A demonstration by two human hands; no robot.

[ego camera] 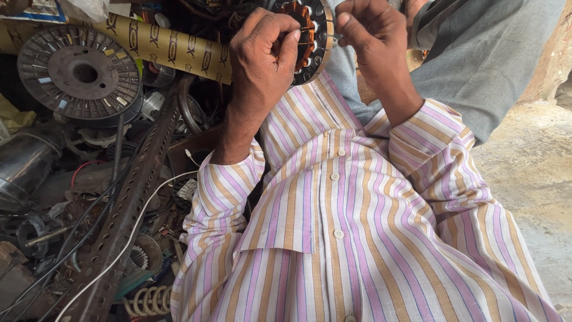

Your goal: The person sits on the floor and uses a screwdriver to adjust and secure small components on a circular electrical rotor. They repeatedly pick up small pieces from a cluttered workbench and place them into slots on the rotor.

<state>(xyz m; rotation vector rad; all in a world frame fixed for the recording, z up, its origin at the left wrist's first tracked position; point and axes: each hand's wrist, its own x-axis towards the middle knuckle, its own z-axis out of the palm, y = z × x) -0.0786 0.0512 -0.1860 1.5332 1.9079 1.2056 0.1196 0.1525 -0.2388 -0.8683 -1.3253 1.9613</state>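
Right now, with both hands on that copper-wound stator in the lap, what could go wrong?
The fine wire pinched by the right hand might kink or snap. The stator rests only on the knee under the left hand, so it could roll off into the scrap pile.

This is a motor-repair workshop on a rough concrete floor (530,173). Scrap crowds the left side: a finned metal rotor disc (79,73), a perforated steel angle bar (128,206), loose wires (128,238), a coil spring (149,300) and greasy metal parts.
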